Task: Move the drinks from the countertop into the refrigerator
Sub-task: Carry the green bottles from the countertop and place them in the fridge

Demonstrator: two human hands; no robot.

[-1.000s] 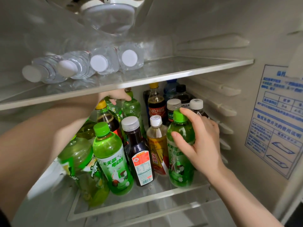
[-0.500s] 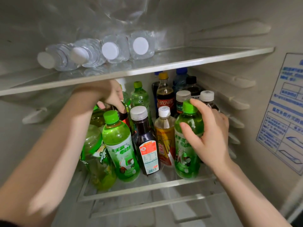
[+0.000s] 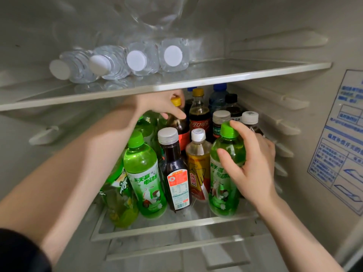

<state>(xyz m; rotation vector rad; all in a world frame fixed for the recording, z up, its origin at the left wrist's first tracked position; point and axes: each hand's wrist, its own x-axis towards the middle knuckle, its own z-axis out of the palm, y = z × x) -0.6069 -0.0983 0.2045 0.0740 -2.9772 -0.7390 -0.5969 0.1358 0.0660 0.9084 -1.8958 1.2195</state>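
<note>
My right hand (image 3: 253, 163) grips the green bottle (image 3: 224, 183) by its shoulder, upright at the shelf (image 3: 176, 226) front. My left hand (image 3: 163, 107), reaching deeper, holds a yellow-capped cola (image 3: 179, 126) by the neck, just under the upper shelf (image 3: 216, 79). I'd seat each bottle flat and upright, then let go without nudging the neighbours beside my fingers.

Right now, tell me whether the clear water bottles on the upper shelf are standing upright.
No, the four water bottles lie on their sides on the upper shelf, with their white caps facing outward.
</note>
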